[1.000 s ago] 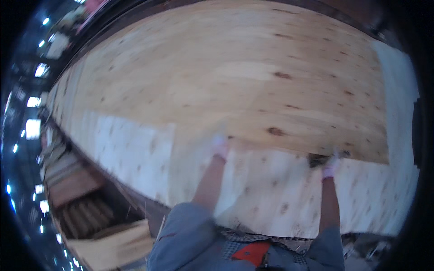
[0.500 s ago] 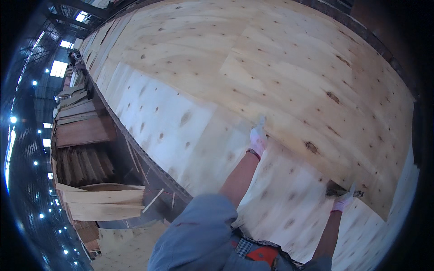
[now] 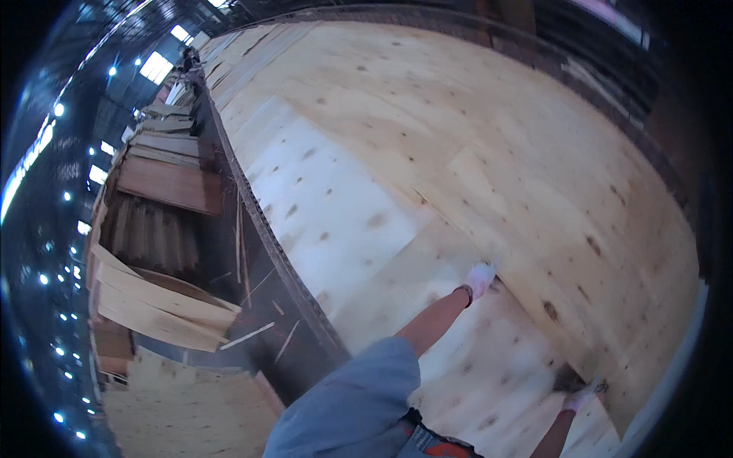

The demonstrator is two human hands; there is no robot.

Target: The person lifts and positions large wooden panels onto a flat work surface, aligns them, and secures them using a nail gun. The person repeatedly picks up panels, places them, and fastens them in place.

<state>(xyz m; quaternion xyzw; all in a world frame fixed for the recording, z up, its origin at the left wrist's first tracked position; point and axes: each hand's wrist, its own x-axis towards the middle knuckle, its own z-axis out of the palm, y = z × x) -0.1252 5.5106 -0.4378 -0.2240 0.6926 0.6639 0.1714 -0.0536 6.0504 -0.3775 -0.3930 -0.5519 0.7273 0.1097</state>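
A large pale wood veneer sheet (image 3: 527, 198) with scattered knots covers most of the broad surface. Its near edge runs diagonally over a whiter veneer layer (image 3: 305, 191) beneath. My left hand (image 3: 479, 279), in a white and pink glove with a dark band at the wrist, is closed on that near edge. Farther right, close to the sheet's near corner, my right hand (image 3: 583, 397) in a similar glove grips the same edge. Part of its fingers is blurred. Beside it lies a dark patch (image 3: 568, 379) at the edge, which I cannot make out clearly.
A dark rail (image 3: 267, 233) borders the surface on the left. Beyond it lie stacked veneer offcuts (image 3: 164, 305), a brown board (image 3: 169, 183) and thin wood strips (image 3: 248, 336). A dark raised border (image 3: 534, 53) curves round the far side.
The view has turned, so the surface and both hands sit lower and farther right. My left hand's fingers look more curled at the sheet's edge; the right stays by the dark patch.
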